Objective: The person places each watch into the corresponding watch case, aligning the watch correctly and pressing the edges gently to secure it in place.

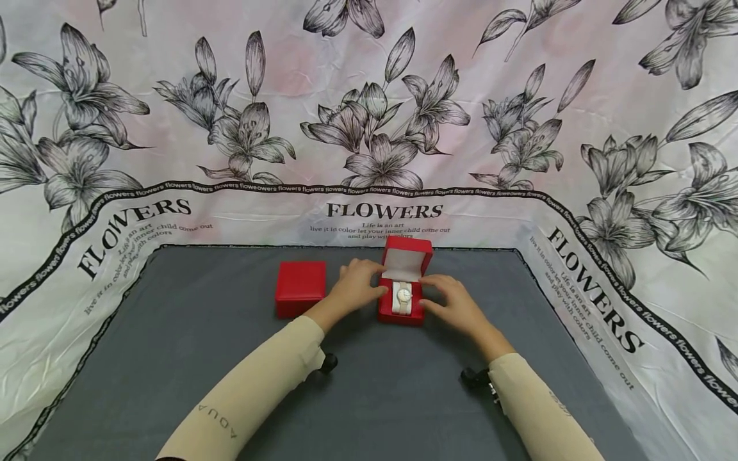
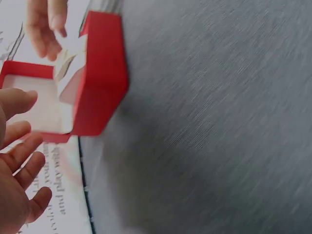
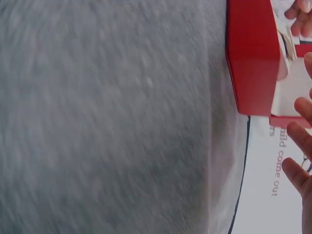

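Note:
A red watch box (image 1: 385,312) stands on the grey cloth with its lid (image 1: 406,264) up, showing a pale lining. Inside, a wristwatch (image 1: 404,295) with a pale dial and light strap sits round a white cushion (image 1: 396,306). My left hand (image 1: 360,285) is at the box's left side, fingers spread and lightly bent in the left wrist view. On the opposite side is my right hand (image 1: 458,304), its fingertips close by the lid and the box wall. In the right wrist view its fingers (image 3: 300,139) are apart, with nothing between them.
A second red box (image 1: 301,282), with its lid down, stands to the left, beside my left forearm. Grey cloth (image 1: 392,397) covers the table top. Behind it hangs white fabric (image 1: 265,221) with printed flowers and lettering.

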Demonstrator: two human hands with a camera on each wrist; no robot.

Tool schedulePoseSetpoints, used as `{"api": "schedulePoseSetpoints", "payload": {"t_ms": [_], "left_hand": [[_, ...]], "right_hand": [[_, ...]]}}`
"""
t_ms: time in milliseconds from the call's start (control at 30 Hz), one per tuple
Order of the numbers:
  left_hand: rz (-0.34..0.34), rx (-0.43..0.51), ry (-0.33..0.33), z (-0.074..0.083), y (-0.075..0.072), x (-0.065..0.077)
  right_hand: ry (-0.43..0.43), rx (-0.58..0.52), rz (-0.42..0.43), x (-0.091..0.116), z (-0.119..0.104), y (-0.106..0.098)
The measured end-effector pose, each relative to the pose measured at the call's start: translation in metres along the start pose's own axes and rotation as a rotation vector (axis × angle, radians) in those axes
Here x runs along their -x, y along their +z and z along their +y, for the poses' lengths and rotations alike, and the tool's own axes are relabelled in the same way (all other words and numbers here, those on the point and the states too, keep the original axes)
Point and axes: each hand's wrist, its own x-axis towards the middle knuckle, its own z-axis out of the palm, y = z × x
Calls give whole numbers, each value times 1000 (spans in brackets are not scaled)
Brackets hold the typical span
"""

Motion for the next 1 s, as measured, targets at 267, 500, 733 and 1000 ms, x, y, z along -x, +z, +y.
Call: {"api": "schedulePoseSetpoints", "payload": {"t_ms": [267, 500, 733, 1000], "left_hand": [[43, 19, -19, 2, -26, -15], [65, 73, 1, -2, -44, -33], [74, 92, 35, -8, -40, -46], [104, 150, 64, -8, -31, -56]], "right_hand": [[18, 1, 60, 4, 5, -25], [67, -49, 97, -10, 8, -41], [158, -96, 39, -30, 8, -49], [211, -124, -10, -46, 12, -53]]}}
